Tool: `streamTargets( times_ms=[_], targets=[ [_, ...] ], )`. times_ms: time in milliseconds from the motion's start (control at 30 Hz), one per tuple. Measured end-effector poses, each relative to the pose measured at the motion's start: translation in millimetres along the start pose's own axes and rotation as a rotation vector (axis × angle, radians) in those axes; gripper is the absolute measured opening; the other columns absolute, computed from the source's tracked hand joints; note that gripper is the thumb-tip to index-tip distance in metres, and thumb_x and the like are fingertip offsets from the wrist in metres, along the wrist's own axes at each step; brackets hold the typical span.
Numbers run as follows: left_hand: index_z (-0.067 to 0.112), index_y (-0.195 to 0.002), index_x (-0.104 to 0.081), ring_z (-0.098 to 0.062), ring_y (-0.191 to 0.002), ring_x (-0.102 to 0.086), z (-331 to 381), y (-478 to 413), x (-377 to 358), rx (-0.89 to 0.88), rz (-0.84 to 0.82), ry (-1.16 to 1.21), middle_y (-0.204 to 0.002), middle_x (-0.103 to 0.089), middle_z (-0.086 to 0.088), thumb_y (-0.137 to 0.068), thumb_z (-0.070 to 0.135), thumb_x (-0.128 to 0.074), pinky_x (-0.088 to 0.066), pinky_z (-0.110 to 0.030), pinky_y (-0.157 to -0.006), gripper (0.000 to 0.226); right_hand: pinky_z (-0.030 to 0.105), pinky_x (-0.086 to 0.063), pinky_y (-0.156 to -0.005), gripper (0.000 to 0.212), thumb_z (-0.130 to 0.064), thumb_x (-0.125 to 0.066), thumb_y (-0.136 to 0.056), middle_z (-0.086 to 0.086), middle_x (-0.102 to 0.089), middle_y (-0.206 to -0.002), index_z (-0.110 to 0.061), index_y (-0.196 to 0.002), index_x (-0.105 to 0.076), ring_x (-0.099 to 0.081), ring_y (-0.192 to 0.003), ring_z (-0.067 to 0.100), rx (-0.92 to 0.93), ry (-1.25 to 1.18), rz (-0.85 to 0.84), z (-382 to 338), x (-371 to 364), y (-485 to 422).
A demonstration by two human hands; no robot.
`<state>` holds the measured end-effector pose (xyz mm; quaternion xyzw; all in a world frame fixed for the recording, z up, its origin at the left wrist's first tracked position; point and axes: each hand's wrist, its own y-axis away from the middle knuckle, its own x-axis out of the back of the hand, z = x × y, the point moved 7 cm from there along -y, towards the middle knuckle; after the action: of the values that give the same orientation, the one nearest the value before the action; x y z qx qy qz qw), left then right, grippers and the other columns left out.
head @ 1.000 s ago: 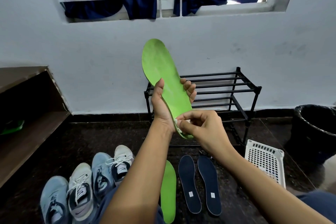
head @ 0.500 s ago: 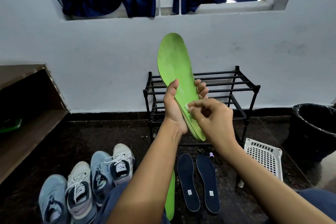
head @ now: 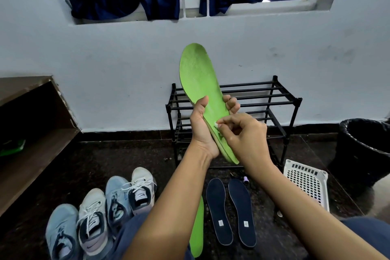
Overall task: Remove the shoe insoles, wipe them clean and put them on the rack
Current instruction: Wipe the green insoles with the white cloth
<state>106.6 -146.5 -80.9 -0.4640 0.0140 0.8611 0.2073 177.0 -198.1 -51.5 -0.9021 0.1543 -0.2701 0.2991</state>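
Note:
My left hand [head: 203, 131] grips a green insole [head: 200, 76] around its lower half and holds it upright in front of the black metal rack [head: 280, 101]. My right hand [head: 244, 135] pinches a small white wipe [head: 216, 125] against the insole's surface near the heel. A second green insole [head: 197, 230] lies on the dark floor, partly hidden by my left arm. Two dark blue insoles [head: 230, 211] lie side by side on the floor to its right. The rack's shelves hold nothing that I can see.
Several light blue and white sneakers [head: 99, 217] stand in a row at the lower left. A white perforated basket [head: 306, 183] lies right of the rack, with a black bin [head: 367, 150] beyond it. A brown wooden shelf [head: 31, 133] runs along the left wall.
The insole has tilted more upright and shifted right. My right hand with the wipe has slid up from the heel end along the insole's surface.

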Motion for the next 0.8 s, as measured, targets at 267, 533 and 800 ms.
streamTargets(
  times_ms=[267, 533, 800],
  targets=[
    [0.005, -0.097, -0.059, -0.021, -0.087, -0.064, -5.2, 0.7, -1.6, 0.034, 0.014, -0.052, -0.094, -0.063, -0.01, -0.073, 0.046, -0.056, -0.053, -0.031, -0.084, 0.047, 0.009, -0.04, -0.07, 0.01, -0.005, -0.072, -0.076, 0.0, -0.069, -0.077, -0.015, -0.079, -0.074, -0.06, -0.067, 0.008, 0.01, 0.049, 0.112, -4.2, 10.3, -3.2],
    [0.003, -0.095, -0.068, -0.022, -0.088, -0.07, 21.8, -7.0, 14.5, -0.06, -0.006, -0.032, -0.095, -0.07, -0.011, -0.044, 0.043, -0.086, -0.055, -0.029, -0.079, 0.067, 0.027, -0.048, -0.058, 0.014, -0.014, -0.075, -0.076, 0.004, -0.067, -0.061, -0.028, -0.072, -0.075, -0.055, -0.054, 0.013, -0.213, -0.262, -0.247, -1.7, -15.2, 10.4],
    [0.005, -0.096, -0.064, -0.021, -0.09, -0.064, -7.4, -1.7, 2.9, -0.023, 0.033, -0.067, -0.097, -0.065, -0.011, -0.062, 0.043, -0.074, -0.053, -0.029, -0.085, 0.052, 0.007, -0.038, -0.067, 0.01, -0.004, -0.074, -0.073, -0.002, -0.066, -0.073, -0.013, -0.077, -0.074, -0.055, -0.066, 0.007, 0.013, 0.066, 0.074, 3.2, 6.8, -5.7]
  ],
)
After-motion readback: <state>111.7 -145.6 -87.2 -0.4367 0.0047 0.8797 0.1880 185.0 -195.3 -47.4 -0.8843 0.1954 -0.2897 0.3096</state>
